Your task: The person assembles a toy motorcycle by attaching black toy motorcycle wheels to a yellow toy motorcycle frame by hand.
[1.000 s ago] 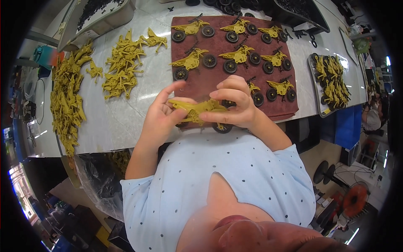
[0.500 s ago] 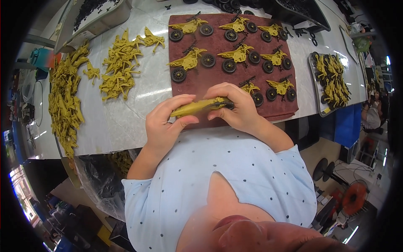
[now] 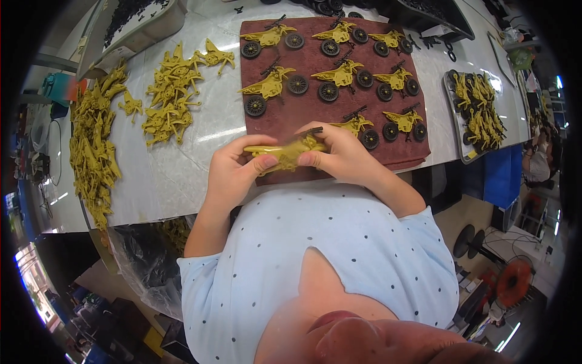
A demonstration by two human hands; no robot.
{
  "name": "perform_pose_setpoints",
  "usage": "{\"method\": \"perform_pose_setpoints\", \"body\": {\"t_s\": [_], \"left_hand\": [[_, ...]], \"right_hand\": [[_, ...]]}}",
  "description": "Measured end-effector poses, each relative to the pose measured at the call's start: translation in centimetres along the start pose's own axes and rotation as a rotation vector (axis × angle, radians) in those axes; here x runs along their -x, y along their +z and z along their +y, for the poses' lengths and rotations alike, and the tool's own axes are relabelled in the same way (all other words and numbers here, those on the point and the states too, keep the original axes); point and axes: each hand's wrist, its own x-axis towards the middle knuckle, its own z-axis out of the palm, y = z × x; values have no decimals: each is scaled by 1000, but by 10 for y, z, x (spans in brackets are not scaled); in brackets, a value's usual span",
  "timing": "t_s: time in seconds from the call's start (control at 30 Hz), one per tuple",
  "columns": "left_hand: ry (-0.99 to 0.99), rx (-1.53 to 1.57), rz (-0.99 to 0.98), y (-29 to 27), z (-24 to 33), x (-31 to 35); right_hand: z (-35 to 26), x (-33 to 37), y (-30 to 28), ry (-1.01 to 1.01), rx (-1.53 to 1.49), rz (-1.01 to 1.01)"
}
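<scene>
- The left hand (image 3: 237, 162) grasped the left end of a yellow toy motorcycle body (image 3: 287, 151), its thumb pressed on the near side
- The right hand (image 3: 343, 155) gripped the other end, fingers curled behind
- The body, slightly blurred, was held over the near part of a dark red cloth (image 3: 291, 114), a black bar (image 3: 314, 131) jutting from its right end
- Wheeled toy motorcycles (image 3: 337, 75) lay beyond in rows
- Loose yellow parts (image 3: 172, 91) were heaped to the left
</scene>
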Motion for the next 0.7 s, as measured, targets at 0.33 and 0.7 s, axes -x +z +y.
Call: {"method": "perform_pose_setpoints", "body": {"t_s": [0.33,0.7], "left_hand": [[803,-832,-81,5,22,-2],[933,-812,11,8,10,-2]], "right_hand": [[-8,-3,-8,441,-835,-47],[11,2,1,176,-486,-27]]}}
